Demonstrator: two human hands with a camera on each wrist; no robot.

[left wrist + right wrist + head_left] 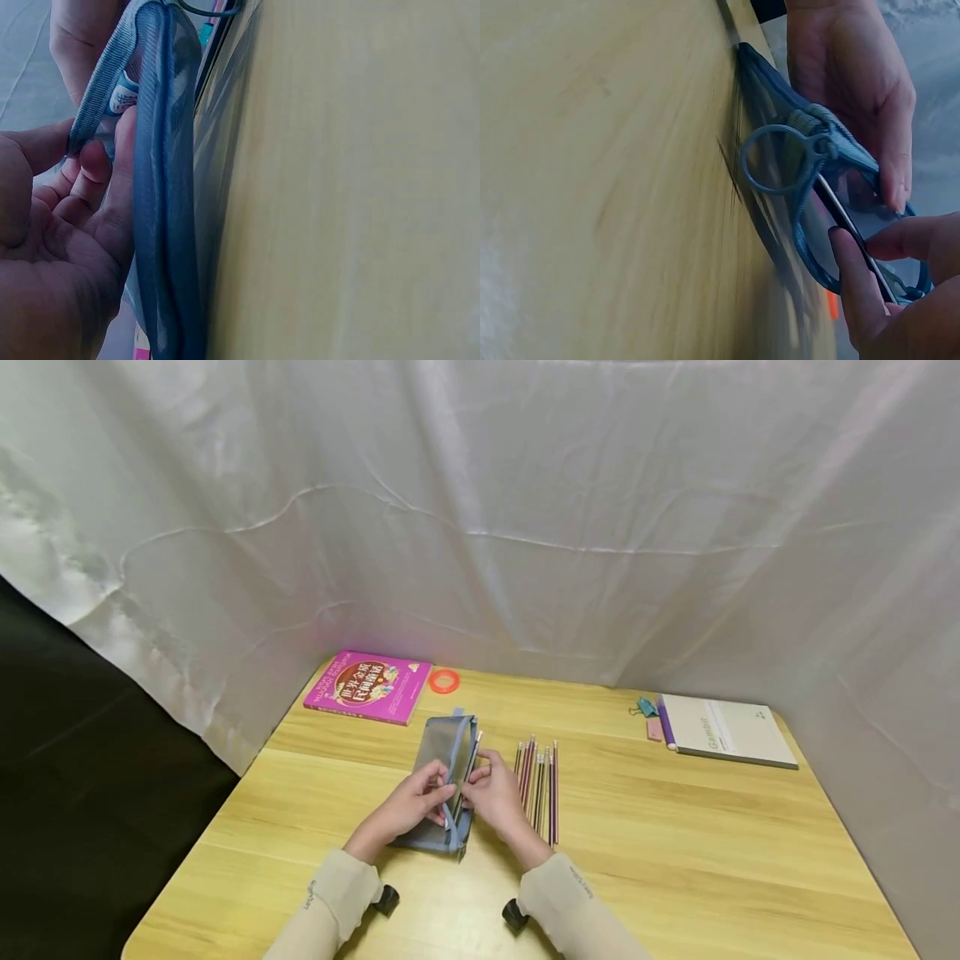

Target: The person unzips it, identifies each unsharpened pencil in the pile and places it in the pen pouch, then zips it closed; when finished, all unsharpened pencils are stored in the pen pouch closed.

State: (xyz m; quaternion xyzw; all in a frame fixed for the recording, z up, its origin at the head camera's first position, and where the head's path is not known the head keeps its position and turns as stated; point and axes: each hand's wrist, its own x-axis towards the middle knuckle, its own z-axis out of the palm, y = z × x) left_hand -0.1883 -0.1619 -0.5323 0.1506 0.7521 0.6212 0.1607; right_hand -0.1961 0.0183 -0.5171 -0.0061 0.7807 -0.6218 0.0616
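Observation:
A grey-blue mesh pencil pouch (442, 752) lies on the wooden table (675, 860), its zipper open. My left hand (429, 793) pinches the pouch's open edge (161, 187) between thumb and fingers (94, 161). My right hand (480, 785) pinches a thin pencil (471, 756) whose lower end is inside the pouch mouth. In the right wrist view the pencil (855, 232) passes under the ring-shaped zipper pull (776, 161), with my right fingers (859, 292) on it. A row of several pencils (538, 785) lies just right of my right hand.
A pink book (367, 687) and an orange tape ring (444, 681) sit at the back left. A notebook (723, 731), a teal binder clip (645, 706) and a pink eraser (654, 728) lie at the back right. White cloth hangs behind the table.

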